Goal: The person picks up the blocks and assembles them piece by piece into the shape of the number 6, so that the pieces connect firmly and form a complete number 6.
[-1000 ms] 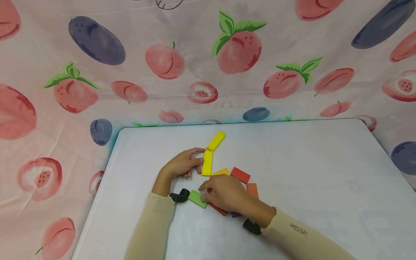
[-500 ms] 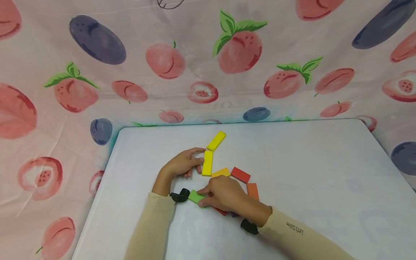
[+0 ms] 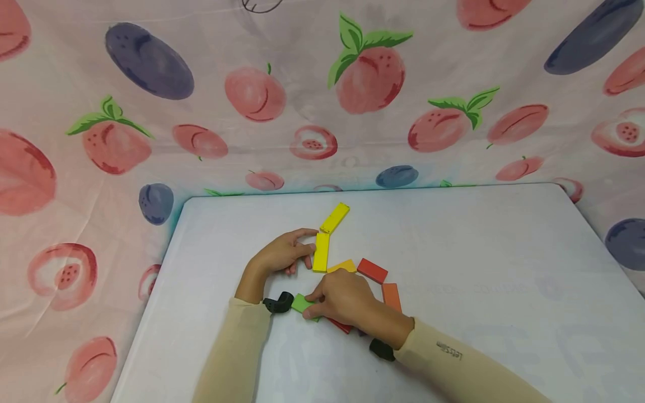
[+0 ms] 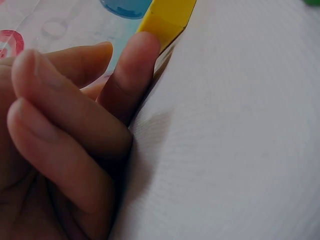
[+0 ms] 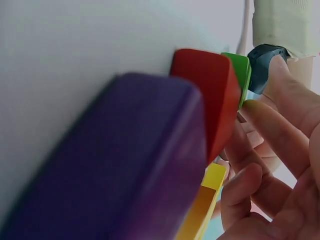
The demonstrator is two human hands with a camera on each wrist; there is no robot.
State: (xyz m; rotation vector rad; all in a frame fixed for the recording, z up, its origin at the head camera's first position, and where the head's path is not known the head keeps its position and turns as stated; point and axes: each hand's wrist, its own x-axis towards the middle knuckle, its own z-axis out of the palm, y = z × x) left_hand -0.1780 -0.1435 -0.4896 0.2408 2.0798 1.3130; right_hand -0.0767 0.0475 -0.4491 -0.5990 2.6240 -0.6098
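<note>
My left hand [image 3: 283, 253] rests beside a lower yellow block [image 3: 321, 254], index finger reaching its far end and thumb at its left edge. In the left wrist view, a fingertip [image 4: 142, 47] meets the yellow block [image 4: 167, 22] while the other fingers bend loosely. My right hand [image 3: 347, 296] pinches a flat green block [image 3: 299, 302] between thumb and index finger; the hand covers part of it. Under that hand lies a red block [image 3: 340, 325], its end close to the green one. A purple block [image 5: 115, 160] fills the near part of the right wrist view.
Another yellow block [image 3: 335, 217] angles off the far end of the lower one. An amber block [image 3: 342, 266], a red block [image 3: 373, 271] and an orange block [image 3: 391, 298] curve round the right hand on the white table [image 3: 478, 252]. Fruit-printed cloth [image 3: 312, 84] hangs behind.
The right hand has shifted slightly left, and its thumb and index finger have closed onto the green block. The left hand and the other blocks stay where they were.
</note>
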